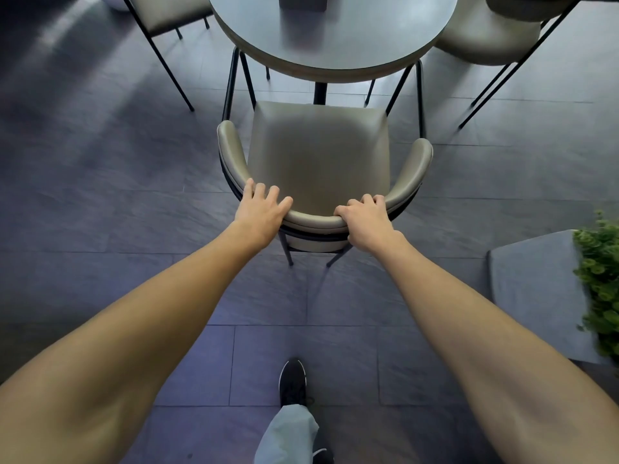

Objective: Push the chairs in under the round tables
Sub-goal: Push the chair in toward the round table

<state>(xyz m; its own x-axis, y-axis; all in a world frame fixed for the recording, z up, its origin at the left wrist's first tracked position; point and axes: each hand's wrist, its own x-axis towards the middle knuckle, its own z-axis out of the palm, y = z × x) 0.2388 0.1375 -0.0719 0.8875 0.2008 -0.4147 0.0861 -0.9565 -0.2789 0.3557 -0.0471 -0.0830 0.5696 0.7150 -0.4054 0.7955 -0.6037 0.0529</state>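
A chair (318,152) with an olive-grey padded seat, curved backrest and thin black legs stands right in front of me, facing a round grey table (335,45). Its seat front lies just short of the table's near edge. My left hand (261,212) rests on the left part of the curved backrest, fingers draped over its top. My right hand (366,219) grips the backrest's right part, fingers curled over the rim. Both arms are stretched forward.
Two more chairs stand at the table, one at the upper left (164,15) and one at the upper right (492,38). A grey planter (529,289) with green leaves (599,279) stands to my right. My black shoe (292,383) is on the dark tiled floor.
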